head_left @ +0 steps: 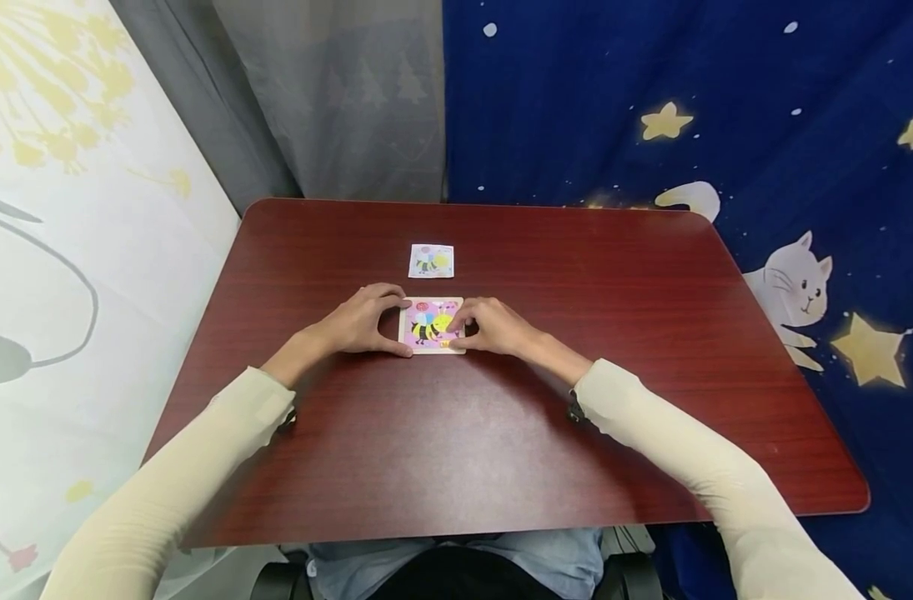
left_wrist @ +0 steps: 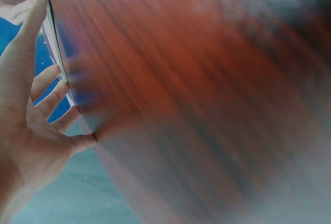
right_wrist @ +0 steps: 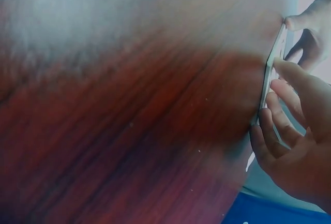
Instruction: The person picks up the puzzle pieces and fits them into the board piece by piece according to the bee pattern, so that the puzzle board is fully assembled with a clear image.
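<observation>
A small square bee picture board (head_left: 424,332) with a pale rim lies on the table in front of me, showing a yellow and black bee on pink. My left hand (head_left: 362,321) holds the board's left side, thumb at the near corner and fingers at the far corner. On the right side, my right hand (head_left: 494,327) touches the board with bent fingers and thumb, covering part of the bee. Whether a loose piece sits between them I cannot tell. The right wrist view shows the fingers (right_wrist: 282,115) close along the board's edge.
Just beyond the board lies a paper card (head_left: 431,261) with a similar bee. The dark red wooden table (head_left: 614,333) has rounded corners. Behind it hang a grey curtain (head_left: 351,100) and a blue starry curtain (head_left: 561,100); a white patterned sheet (head_left: 88,250) hangs at the left.
</observation>
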Demonstrator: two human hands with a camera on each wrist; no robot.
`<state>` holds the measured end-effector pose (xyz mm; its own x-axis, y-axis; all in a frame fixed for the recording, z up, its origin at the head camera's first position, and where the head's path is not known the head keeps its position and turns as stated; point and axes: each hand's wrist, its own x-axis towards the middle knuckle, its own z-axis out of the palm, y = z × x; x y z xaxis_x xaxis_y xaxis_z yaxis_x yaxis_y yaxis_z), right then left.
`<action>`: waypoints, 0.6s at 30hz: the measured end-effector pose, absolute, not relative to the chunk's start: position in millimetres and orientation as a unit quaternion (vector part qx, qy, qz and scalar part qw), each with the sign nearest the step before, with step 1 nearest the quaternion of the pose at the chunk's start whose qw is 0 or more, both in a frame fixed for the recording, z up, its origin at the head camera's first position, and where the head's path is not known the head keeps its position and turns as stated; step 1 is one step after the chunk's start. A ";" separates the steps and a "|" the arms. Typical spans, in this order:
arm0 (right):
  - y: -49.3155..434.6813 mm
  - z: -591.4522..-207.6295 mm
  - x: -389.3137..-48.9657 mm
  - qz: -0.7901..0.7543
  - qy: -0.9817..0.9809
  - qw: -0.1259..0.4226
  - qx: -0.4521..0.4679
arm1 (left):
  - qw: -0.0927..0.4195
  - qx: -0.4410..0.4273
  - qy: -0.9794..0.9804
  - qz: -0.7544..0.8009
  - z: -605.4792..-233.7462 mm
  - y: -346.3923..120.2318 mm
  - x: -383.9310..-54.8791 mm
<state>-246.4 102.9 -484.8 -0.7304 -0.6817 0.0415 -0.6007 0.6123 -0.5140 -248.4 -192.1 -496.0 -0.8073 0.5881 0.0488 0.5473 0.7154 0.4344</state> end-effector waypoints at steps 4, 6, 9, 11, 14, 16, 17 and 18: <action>101.6 -486.6 -246.3 -0.276 0.897 0.080 -0.335 | 0.046 0.305 0.926 0.219 -495.6 -192.6 -247.8; 100.9 -485.9 -246.8 -0.280 0.898 0.078 -0.332 | 0.046 0.305 0.925 0.221 -494.4 -192.8 -247.6; 100.9 -484.2 -247.4 -0.283 0.894 0.077 -0.338 | 0.046 0.303 0.926 0.223 -493.3 -192.6 -247.7; 101.7 -483.4 -247.6 -0.280 0.892 0.077 -0.346 | 0.048 0.303 0.926 0.221 -493.1 -192.5 -247.8; 104.2 -483.3 -247.0 -0.273 0.887 0.077 -0.363 | 0.053 0.304 0.926 0.220 -493.2 -191.9 -248.2; 106.9 -483.5 -246.3 -0.273 0.885 0.072 -0.370 | 0.055 0.306 0.925 0.220 -493.2 -191.8 -248.6; 108.9 -483.3 -245.8 -0.276 0.884 0.068 -0.372 | 0.055 0.307 0.924 0.221 -493.1 -192.0 -248.7; 111.2 -483.2 -245.4 -0.280 0.882 0.063 -0.373 | 0.054 0.309 0.924 0.221 -493.4 -192.4 -249.3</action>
<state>-245.4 111.2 -483.2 -0.7135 -0.6937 0.0983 -0.6238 0.5650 -0.5401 -249.3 -192.4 -493.4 -0.8036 0.5940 0.0366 0.5463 0.7119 0.4412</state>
